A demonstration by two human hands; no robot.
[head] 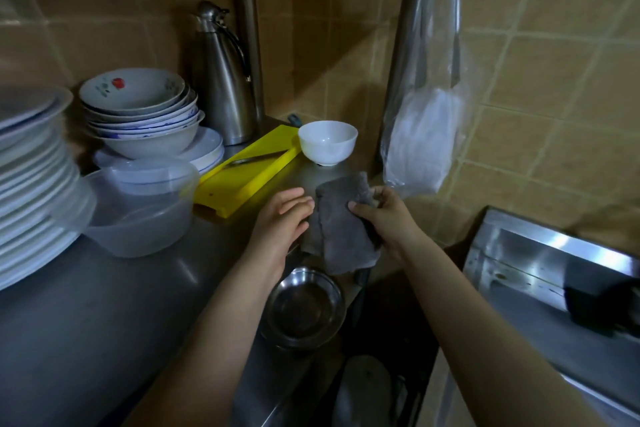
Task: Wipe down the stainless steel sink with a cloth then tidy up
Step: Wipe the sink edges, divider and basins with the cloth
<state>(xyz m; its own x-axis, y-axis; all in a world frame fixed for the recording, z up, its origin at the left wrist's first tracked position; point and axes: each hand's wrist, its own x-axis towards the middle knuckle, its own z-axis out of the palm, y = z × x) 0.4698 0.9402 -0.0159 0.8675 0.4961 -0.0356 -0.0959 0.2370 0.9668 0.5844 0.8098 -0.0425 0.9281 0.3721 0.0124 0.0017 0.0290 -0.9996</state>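
the grey cloth (337, 218) lies at the corner of the steel counter (104, 305), its lower end hanging off the edge. the right hand (384, 218) pinches the cloth's right edge, thumb on top and fingers curled round behind. the left hand (280, 218) is spread and relaxed, its fingertips touching the cloth's left side - whether it presses down i cannot tell.

just beyond both hands' fingertips stands a white bowl (327, 142). beyond the left hand lies a yellow board (249, 170) with what looks like a knife blade on it. under the hands, below the counter edge, sits a steel bowl (304, 308). the sink (540, 274) is off to the right of the right hand, well apart from the cloth.

likely trouble: if the right hand lets go before the cloth is fully on the counter, the hanging end could drag it down into the steel bowl. a forward smoothing push could nudge the white bowl, and a leftward sweep of the left hand could meet the blade.

hard to read - the sink's basin is cut off by the frame, a dark thing (602, 308) on it is blurred, and the space under the counter is too dim to make out.
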